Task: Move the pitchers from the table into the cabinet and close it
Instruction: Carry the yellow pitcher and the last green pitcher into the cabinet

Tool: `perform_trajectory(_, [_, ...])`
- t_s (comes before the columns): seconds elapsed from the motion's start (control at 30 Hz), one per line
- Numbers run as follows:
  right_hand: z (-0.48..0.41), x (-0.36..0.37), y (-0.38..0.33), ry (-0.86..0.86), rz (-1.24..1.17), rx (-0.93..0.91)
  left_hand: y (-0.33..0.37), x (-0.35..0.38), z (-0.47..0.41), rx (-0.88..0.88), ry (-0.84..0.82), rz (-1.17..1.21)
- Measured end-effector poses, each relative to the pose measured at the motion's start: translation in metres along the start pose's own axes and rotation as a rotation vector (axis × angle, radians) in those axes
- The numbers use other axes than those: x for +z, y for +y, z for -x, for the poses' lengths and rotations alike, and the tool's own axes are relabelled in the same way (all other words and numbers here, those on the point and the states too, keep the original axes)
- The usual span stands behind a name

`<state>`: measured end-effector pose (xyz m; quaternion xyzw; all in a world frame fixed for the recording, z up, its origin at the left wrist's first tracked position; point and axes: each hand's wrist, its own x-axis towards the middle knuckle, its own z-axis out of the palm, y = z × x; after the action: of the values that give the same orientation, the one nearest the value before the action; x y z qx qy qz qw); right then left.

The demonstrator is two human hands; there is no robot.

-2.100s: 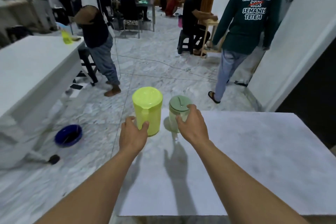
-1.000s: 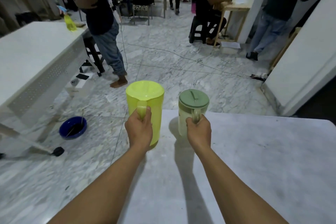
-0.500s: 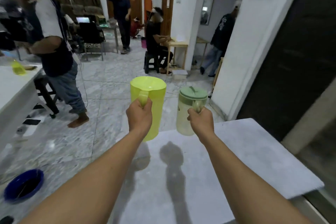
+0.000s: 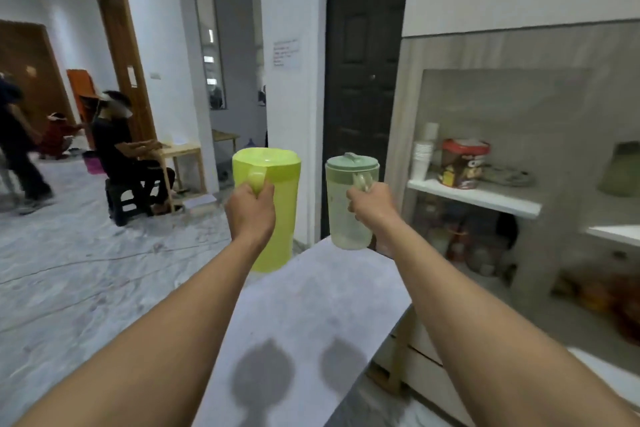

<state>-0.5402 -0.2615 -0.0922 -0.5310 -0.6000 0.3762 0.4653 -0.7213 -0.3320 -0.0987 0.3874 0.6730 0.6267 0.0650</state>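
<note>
My left hand [image 4: 250, 211] grips the handle of a tall yellow-green pitcher [image 4: 277, 218], held in the air beyond the table's far edge. My right hand [image 4: 370, 206] grips the handle of a smaller clear pitcher with a sage-green lid [image 4: 346, 215], also lifted. Both hang upright above the grey marble-look table [image 4: 304, 315], and their shadows fall on it. The cabinet [image 4: 533, 163] stands to the right: a grey shelving unit with a white shelf and lower compartments. No cabinet door shows in this view.
On the white shelf [image 4: 474, 196] stand stacked white cups [image 4: 423, 158] and a brown tin [image 4: 462, 163]; jars fill the compartments below. A dark door [image 4: 360, 87] is straight ahead. A seated person [image 4: 124, 156] and a walking person [image 4: 17, 149] occupy the floor at left.
Both hands closed on the pitcher handles and lifted the pitchers off the table. My view has swung right, from the open floor toward the dark door and the cabinet.
</note>
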Motion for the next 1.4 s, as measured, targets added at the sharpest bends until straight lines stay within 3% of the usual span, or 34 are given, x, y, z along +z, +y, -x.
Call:
perform_trajectory(0.43, [0.033, -0.225, 0.008, 0.429, 0.056, 0.069, 0.132, 0.139, 0.088, 0.120, -0.393, 0.244])
perform_trajectory(0.73, [0.058, -0.383, 0.035, 0.599, 0.162, 0.116, 0.220, 0.245, 0.189, 0.181, -0.596, 0.379])
perform_trajectory(1.17, [0.071, -0.585, 0.099, 0.750, 0.176, 0.155, 0.313, 0.376, 0.332, 0.146, -0.757, 0.516])
perform_trajectory(1.4, [0.045, -0.639, 0.135, 0.765, 0.142, 0.172, 0.330, 0.443, 0.354, 0.141, -0.758, 0.500])
